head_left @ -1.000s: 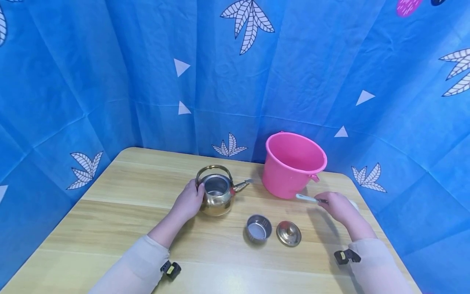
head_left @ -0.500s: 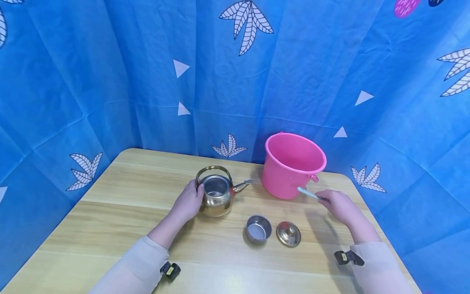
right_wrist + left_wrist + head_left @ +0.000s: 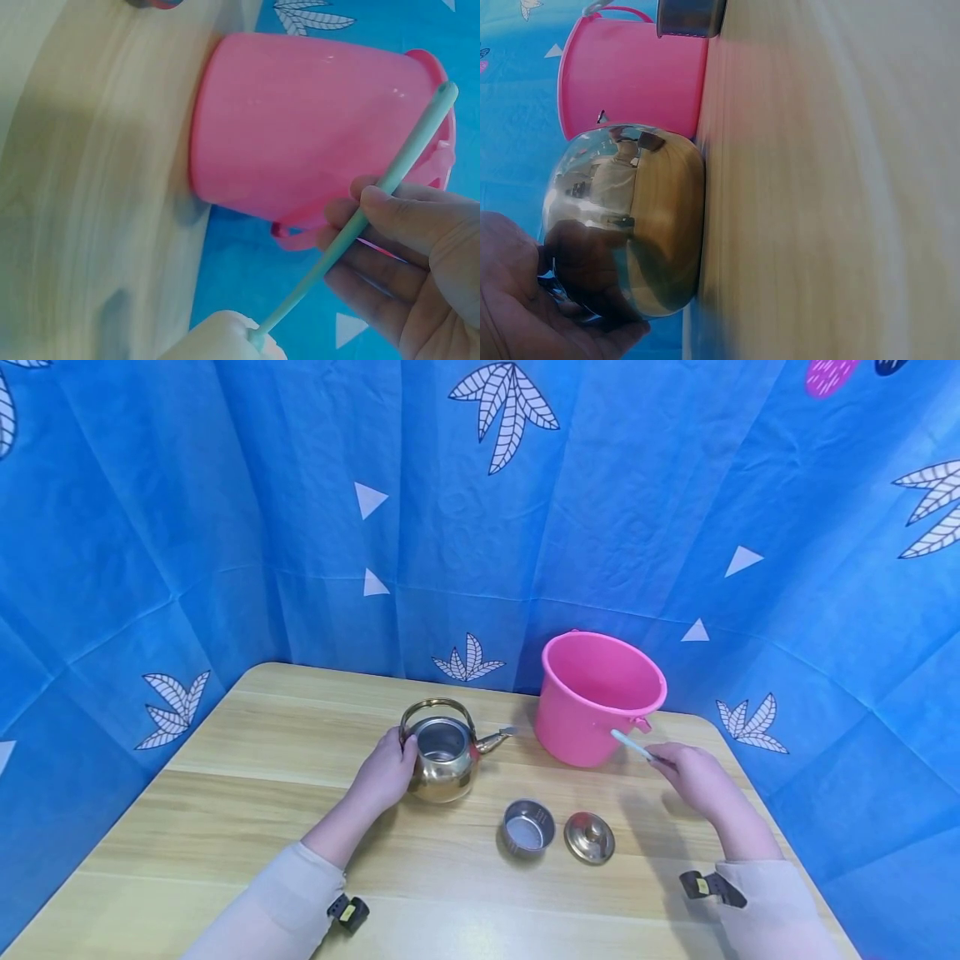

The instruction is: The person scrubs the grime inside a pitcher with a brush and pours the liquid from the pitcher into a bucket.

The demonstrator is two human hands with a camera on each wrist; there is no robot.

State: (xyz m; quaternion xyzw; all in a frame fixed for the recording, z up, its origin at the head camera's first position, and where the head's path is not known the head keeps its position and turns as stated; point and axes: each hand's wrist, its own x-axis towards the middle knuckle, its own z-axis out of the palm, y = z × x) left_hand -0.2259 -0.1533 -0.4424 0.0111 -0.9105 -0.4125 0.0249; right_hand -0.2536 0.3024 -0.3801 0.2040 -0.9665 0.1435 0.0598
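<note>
A shiny gold kettle (image 3: pixel 441 777) stands lidless on the table, its spout pointing right and its hoop handle raised. My left hand (image 3: pixel 386 770) grips its left side by the handle's base, thumb at the rim. In the right wrist view, my right hand (image 3: pixel 409 262) pinches the pale green handle of a cup brush (image 3: pixel 352 217). The brush's pale, sponge-like head (image 3: pixel 221 337) shows at the bottom there; in the head view the hand hides it. A pink bucket (image 3: pixel 577 731) is just beyond the brush.
A small steel strainer cup (image 3: pixel 528 828) and the gold kettle lid (image 3: pixel 590 838) lie on the wooden table (image 3: pixel 262 777) between my arms. Blue patterned curtain (image 3: pixel 450 527) hangs behind the table and along both sides.
The brush handle has tilted, its end rising in front of the bucket. The right hand has turned slightly and lifted a little. The left hand and kettle stay put.
</note>
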